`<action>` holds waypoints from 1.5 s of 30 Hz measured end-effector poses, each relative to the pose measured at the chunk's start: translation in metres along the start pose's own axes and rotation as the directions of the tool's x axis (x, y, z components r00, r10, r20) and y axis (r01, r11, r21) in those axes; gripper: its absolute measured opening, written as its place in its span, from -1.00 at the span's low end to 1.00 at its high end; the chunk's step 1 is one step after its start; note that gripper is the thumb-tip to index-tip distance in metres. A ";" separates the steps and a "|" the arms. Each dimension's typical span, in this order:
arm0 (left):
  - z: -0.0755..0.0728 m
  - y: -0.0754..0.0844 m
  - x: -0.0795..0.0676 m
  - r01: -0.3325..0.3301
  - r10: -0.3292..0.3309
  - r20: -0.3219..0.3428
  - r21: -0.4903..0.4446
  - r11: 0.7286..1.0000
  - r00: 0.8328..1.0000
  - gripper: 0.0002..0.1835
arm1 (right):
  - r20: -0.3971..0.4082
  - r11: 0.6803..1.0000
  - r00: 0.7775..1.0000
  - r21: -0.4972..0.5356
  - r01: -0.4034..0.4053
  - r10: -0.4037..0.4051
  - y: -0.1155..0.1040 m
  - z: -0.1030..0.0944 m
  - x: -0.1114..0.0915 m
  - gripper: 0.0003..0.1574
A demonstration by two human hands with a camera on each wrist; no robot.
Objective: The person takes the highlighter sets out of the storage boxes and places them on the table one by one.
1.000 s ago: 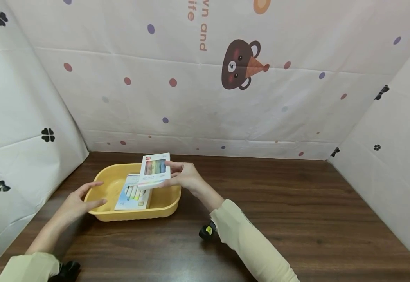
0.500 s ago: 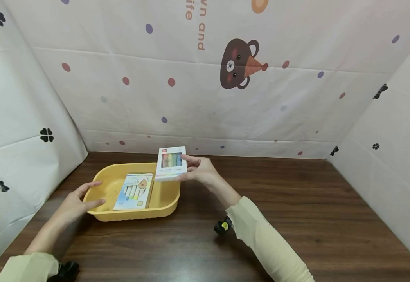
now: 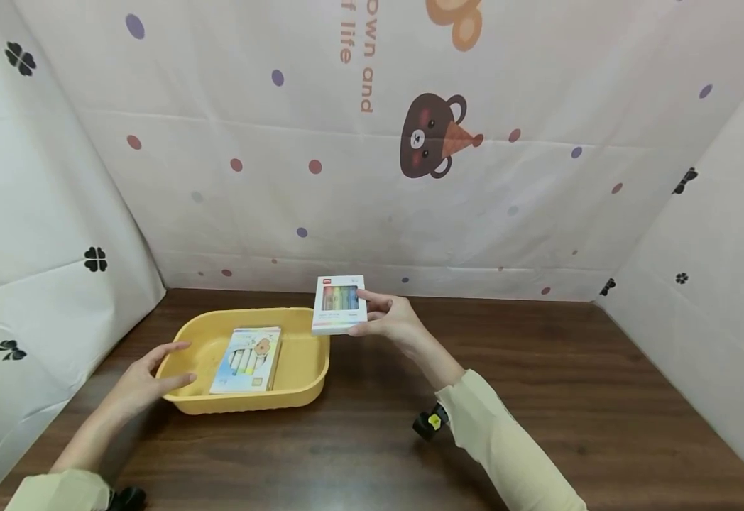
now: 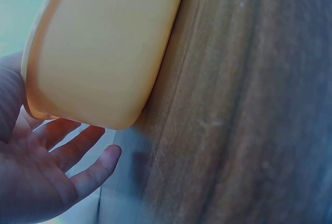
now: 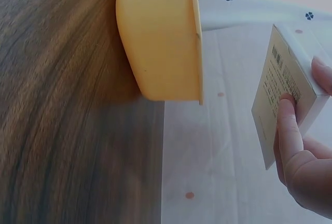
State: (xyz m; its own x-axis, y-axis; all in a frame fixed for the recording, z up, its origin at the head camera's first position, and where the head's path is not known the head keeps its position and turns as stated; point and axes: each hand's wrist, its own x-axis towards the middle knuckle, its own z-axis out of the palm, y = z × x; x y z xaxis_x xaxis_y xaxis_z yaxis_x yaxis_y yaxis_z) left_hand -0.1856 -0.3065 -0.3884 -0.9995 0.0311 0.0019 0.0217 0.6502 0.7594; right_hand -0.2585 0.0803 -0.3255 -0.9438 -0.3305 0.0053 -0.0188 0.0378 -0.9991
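My right hand (image 3: 396,323) pinches a white box of coloured sticks (image 3: 339,316), their exact kind unclear, between thumb and fingers. It holds the box raised near the basket's right end, window side up. The box's printed back (image 5: 280,79) shows in the right wrist view. My left hand (image 3: 138,382) holds the left end of a yellow plastic basket (image 3: 308,396), thumb and a finger over the rim. Its other fingers (image 4: 96,175) hang loosely outside the basket wall. Inside the basket lies a pale blue-and-white box with pictured markers (image 3: 246,360), seemingly stacked on something similar.
A dark wooden table (image 3: 525,390) carries the basket. White patterned cloth (image 3: 359,206) hangs behind and along both sides. Black wrist cameras (image 3: 429,421) are strapped below both cuffs.
My right hand has carried the white box up off the boxes in the basket and rightward past the basket's right end. My left hand keeps its place on the basket; the head view tilts slightly.
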 end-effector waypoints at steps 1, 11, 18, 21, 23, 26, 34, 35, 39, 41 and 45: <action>0.000 0.000 -0.001 0.004 -0.004 0.001 0.000 1.000 1.000 -0.21 | -0.005 1.000 1.000 0.000 0.000 0.000 0.000 -0.002 -0.001 -0.08; 0.001 -0.001 -0.001 -0.013 0.013 -0.012 -0.014 1.000 1.000 -0.23 | -0.014 1.000 1.000 0.000 -0.001 0.001 0.002 -0.022 -0.006 -0.08; 0.002 -0.001 -0.003 -0.013 0.013 -0.025 -0.018 1.000 1.000 -0.24 | -0.022 1.000 1.000 -0.020 0.003 -0.004 0.006 -0.031 -0.010 -0.08; 0.002 -0.002 -0.003 -0.012 0.012 -0.027 -0.020 1.000 1.000 -0.25 | -0.034 1.000 0.999 -0.025 -0.004 0.003 0.010 -0.034 -0.011 -0.08; 0.003 -0.002 -0.003 -0.010 0.009 -0.027 -0.020 1.000 1.000 -0.25 | -0.045 0.999 0.999 -0.029 -0.012 0.011 0.013 -0.037 -0.011 -0.09; 0.002 -0.002 -0.003 -0.010 0.009 -0.028 -0.015 1.000 1.000 -0.25 | -0.060 0.999 0.998 -0.043 -0.025 0.023 0.015 -0.040 -0.012 -0.09; 0.001 -0.001 -0.001 -0.006 0.006 -0.024 0.006 1.000 1.000 -0.25 | -0.062 0.997 0.998 -0.077 -0.029 0.025 0.022 -0.046 -0.016 -0.04; 0.001 -0.001 -0.001 -0.007 0.007 -0.024 0.005 1.000 1.000 -0.25 | -0.059 0.997 0.998 -0.072 -0.034 0.029 0.024 -0.046 -0.016 -0.04; 0.000 -0.001 0.000 -0.012 0.012 -0.024 0.009 1.000 1.000 -0.25 | -0.063 0.996 0.996 -0.065 -0.065 0.061 0.028 -0.046 -0.015 -0.06; 0.000 -0.001 0.000 -0.015 0.016 -0.025 0.011 1.000 1.000 -0.25 | -0.062 0.995 0.996 -0.070 -0.071 0.066 0.030 -0.046 -0.015 -0.07; 0.000 -0.001 0.000 -0.016 0.016 -0.024 0.009 1.000 1.000 -0.25 | -0.061 0.993 0.995 -0.075 -0.088 0.083 0.035 -0.047 -0.014 -0.08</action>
State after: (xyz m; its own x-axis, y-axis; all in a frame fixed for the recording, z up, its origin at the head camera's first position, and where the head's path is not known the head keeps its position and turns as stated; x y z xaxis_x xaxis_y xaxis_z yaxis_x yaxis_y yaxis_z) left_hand -0.1856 -0.3069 -0.3896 -0.9993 0.0232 0.0299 0.0378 0.6568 0.7531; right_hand -0.2615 0.1306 -0.3591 -0.9605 -0.2678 -0.0753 0.0392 0.1378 -0.9897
